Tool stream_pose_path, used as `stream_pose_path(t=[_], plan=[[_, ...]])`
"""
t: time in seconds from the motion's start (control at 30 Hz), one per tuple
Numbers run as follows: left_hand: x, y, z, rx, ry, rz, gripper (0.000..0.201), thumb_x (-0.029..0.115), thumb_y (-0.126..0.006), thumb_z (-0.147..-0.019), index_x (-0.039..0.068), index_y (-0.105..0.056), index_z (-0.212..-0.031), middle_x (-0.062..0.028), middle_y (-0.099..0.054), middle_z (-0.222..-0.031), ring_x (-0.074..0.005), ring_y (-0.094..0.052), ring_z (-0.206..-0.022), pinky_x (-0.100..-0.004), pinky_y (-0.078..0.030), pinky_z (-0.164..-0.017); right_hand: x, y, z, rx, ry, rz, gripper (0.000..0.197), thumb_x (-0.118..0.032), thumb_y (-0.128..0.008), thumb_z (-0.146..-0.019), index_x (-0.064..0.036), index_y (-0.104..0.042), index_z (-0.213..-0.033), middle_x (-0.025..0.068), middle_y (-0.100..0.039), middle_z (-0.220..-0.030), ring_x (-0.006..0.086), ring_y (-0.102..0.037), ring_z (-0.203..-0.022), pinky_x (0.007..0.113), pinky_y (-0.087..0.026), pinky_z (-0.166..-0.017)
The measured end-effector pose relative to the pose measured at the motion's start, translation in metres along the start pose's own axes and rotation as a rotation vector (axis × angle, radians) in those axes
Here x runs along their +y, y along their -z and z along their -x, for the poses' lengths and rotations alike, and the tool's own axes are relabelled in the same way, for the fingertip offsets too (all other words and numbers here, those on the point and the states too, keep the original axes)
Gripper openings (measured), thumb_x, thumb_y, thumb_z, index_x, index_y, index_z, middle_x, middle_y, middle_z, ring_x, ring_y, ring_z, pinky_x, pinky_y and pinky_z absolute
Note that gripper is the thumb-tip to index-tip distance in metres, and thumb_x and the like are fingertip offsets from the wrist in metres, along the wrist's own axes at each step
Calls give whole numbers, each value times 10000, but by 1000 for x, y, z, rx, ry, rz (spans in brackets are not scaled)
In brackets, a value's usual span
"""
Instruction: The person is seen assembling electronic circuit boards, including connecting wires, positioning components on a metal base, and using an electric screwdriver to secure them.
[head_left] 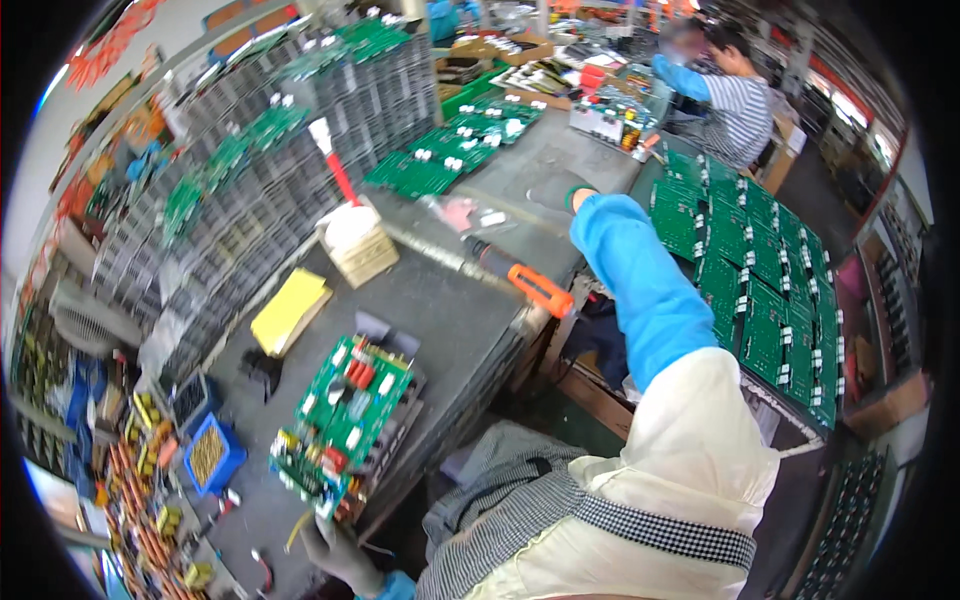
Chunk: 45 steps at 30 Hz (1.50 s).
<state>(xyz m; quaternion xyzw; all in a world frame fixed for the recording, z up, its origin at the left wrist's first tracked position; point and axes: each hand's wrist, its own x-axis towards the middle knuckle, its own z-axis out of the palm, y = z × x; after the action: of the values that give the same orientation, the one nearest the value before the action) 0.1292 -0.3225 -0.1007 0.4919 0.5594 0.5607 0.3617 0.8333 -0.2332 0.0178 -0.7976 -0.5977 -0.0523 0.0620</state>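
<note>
In the head view, the left hand [340,555], gloved, grips the near corner of a green circuit board [345,425] at the front edge of the grey worktop [440,300]. The right arm in its blue sleeve [640,290] stretches away over the worktop; the right hand [555,195] at its end seems to rest flat, but whether it grasps anything cannot be told. The step in hand looks like handling this board while reaching for something farther off; the next move probably calls for a steady left grip. A yellow pad [290,310] lies beside the board, a small cardboard box [362,252] behind it, an orange-handled tool [525,280] to its right. More green boards [770,270] lie in rows at right, where another person [730,100] works.
</note>
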Motion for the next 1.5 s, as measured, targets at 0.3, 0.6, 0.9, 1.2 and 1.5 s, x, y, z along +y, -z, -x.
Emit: stream_pose_path(t=[0.3, 0.6, 0.9, 1.2, 1.5], plan=[[25, 21, 14, 15, 1, -12, 134, 134, -608, -1072, 15, -664, -1047, -2, -620, -754, -50, -539, -612, -226, -420, -538, -348, 190, 141, -418, 1029, 538, 187, -200, -697, -839, -45, -795, -799, 148, -764, -810, 354, -760, -777, 510, -584, -645], [20, 13, 15, 82, -39, -53, 100, 102, -660, -1053, 17, -691, -1096, -5, -676, -854, -45, -597, -675, -221, -488, -582, -347, 187, 192, -106, 1717, -185, 188, -218, -644, -838, -68, -750, -878, 144, -694, -733, 298, -681, -659, 414, -560, -575], [22, 7, 6, 23, 148, 26, 143, 154, -622, -1087, 23, -678, -1087, 12, -651, -807, -36, -558, -618, -204, -452, -540, -315, 186, 188, -152, 1679, -173, 200, -233, -648, -858, -66, -756, -877, 142, -699, -736, 313, -689, -672, 424, -565, -598], [46, 2, 2, -63, 238, 10, 185, 170, -592, -1094, 19, -683, -1043, 12, -607, -697, -44, -507, -543, -222, -373, -473, -294, 197, 187, -129, 1693, -159, 215, -249, -652, -877, -63, -761, -876, 141, -704, -740, 328, -698, -684, 435, -570, -620], [44, 3, 5, 14, 260, -19, 208, 205, -603, -1085, 19, -692, -1055, 9, -641, -712, -34, -522, -548, -202, -378, -475, -284, 200, 176, -151, 1724, -106, 232, -264, -656, -897, -61, -767, -875, 140, -709, -743, 343, -706, -697, 445, -575, -642]])
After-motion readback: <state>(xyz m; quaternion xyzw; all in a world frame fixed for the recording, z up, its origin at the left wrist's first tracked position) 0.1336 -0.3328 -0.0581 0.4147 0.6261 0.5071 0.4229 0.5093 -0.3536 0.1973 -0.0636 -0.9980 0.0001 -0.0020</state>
